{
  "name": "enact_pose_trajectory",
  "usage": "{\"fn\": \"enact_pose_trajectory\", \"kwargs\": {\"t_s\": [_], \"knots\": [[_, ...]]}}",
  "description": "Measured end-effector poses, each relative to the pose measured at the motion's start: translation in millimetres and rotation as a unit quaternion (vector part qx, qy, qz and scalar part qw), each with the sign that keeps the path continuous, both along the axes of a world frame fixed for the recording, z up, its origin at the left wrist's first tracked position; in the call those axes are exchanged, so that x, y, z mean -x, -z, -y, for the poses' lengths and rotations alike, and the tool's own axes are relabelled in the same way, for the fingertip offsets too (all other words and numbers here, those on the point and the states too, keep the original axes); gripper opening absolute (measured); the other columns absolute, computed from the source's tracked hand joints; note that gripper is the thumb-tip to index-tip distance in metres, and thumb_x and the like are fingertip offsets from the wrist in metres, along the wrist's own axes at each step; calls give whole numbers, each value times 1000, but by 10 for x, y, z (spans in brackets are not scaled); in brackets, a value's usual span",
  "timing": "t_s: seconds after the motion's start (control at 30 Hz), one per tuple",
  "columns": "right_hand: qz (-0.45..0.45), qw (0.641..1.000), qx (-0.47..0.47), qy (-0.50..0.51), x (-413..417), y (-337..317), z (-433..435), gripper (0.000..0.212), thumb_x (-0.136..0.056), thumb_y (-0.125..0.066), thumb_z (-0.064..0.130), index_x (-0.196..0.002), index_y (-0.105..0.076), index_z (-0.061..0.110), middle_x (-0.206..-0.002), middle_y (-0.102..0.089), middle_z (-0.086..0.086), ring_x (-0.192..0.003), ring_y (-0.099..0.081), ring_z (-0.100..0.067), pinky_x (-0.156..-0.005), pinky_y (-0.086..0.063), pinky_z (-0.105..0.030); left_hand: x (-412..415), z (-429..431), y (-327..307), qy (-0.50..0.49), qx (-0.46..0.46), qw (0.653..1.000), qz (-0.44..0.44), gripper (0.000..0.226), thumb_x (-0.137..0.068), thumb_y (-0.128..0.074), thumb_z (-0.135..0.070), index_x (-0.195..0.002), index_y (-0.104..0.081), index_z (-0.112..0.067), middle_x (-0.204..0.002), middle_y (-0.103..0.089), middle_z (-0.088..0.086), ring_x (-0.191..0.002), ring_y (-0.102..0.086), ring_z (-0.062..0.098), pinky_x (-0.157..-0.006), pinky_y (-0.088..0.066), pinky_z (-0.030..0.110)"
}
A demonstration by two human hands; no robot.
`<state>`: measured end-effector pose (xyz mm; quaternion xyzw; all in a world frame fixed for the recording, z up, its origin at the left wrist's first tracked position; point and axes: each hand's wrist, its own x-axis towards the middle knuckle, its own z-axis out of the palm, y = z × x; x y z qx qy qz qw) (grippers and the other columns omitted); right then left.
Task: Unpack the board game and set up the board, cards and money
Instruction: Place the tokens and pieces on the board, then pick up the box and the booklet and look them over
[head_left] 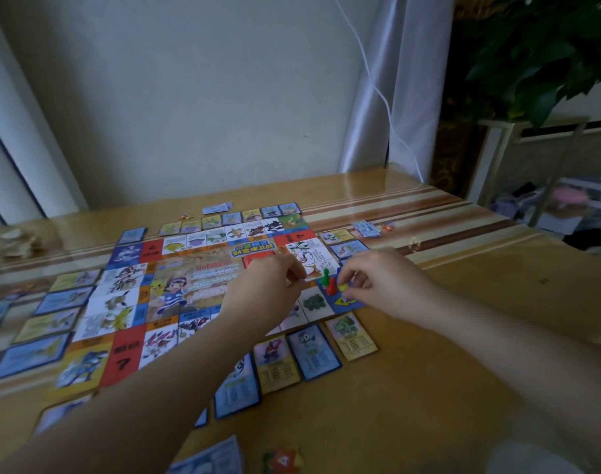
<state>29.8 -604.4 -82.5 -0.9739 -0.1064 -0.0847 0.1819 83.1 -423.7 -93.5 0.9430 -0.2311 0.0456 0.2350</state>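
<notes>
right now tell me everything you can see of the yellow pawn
The yellow pawn is a small piece, plastic by its look, pinched between the right hand's fingertips over the game board's near right blue corner square. Only its top shows. A red pawn and a green pawn stand upright just left of it.

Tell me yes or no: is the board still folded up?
No: the board lies fully open and flat on the table, with cards laid along its edges and pawns standing on a corner.
</notes>
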Motion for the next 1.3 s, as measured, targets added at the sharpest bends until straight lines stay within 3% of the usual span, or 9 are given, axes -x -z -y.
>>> {"fn": "enact_pose_trajectory", "kwargs": {"t_s": [0.17,0.3,0.5,0.67,0.73,0.87,1.13,1.3], "knots": [[41,999,4,-32,92,-219,-251,5,-86,-66,22,-85,-69,25,-75,-56,21,-71,-57,1,-67,-46,-21,221,-243,-176,-23,29,999,13,10,-94,-53,-23,-91,-59,-31,-88,-63,-12,-80,-58,8,-76,-54,32],[47,993,-19,-103,170,-430,-772,7,-87,-64,24,-87,-71,26,-76,-63,15,-72,-58,-1,-64,-45,-19,527,-618,-319,-55,60,996,25,15,-94,-54,-23,-103,-65,-26,-93,-66,-10,-82,-61,8,-76,-54,29],[32,977,-36,-210,253,-564,-1822,7,-87,-65,25,-88,-72,21,-65,-53,19,-61,-50,2,-57,-38,-18,1049,-1467,-322,-177,92,979,36,14,-90,-54,-24,-99,-64,-26,-87,-66,-10,-84,-63,14,-76,-52,32],[-16,959,-26,-281,366,-478,-2627,11,-89,-63,27,-91,-71,19,-77,-62,12,-71,-56,-1,-63,-44,-18,1407,-2228,-208,-263,78,961,28,18,-90,-54,-27,-104,-64,-29,-99,-68,-10,-88,-63,13,-80,-53,35],[-50,951,-10,-305,384,-425,-2892,15,-91,-61,28,-98,-71,20,-88,-66,7,-80,-59,-6,-73,-50,-25,1528,-2495,-169,-284,66,956,28,20,-91,-54,-27,-108,-63,-31,-101,-66,-12,-89,-61,11,-81,-53,35],[-108,938,19,-327,375,-334,-3345,21,-91,-60,27,-108,-70,19,-104,-68,5,-95,-61,-9,-86,-51,-29,1735,-3027,-113,-334,55,941,28,19,-93,-55,-26,-109,-63,-30,-93,-62,-15,-81,-58,5,-77,-52,28],[-126,922,79,-357,270,-257,-4112,26,-92,-59,31,-115,-66,22,-116,-65,5,-105,-58,-10,-92,-48,-28,1864,-3961,-125,-409,50,907,85,15,-88,-59,-24,-100,-66,-30,-88,-61,-17,-87,-62,9,-80,-51,32],[-139,916,66,-371,157,-262,-4412,25,-92,-60,27,-114,-65,19,-114,-64,5,-97,-56,-6,-87,-47,-24,1879,-4355,-107,-411,20,910,52,21,-90,-59,-29,-110,-63,-32,-108,-58,-13,-98,-57,8,-80,-46,27]]}}
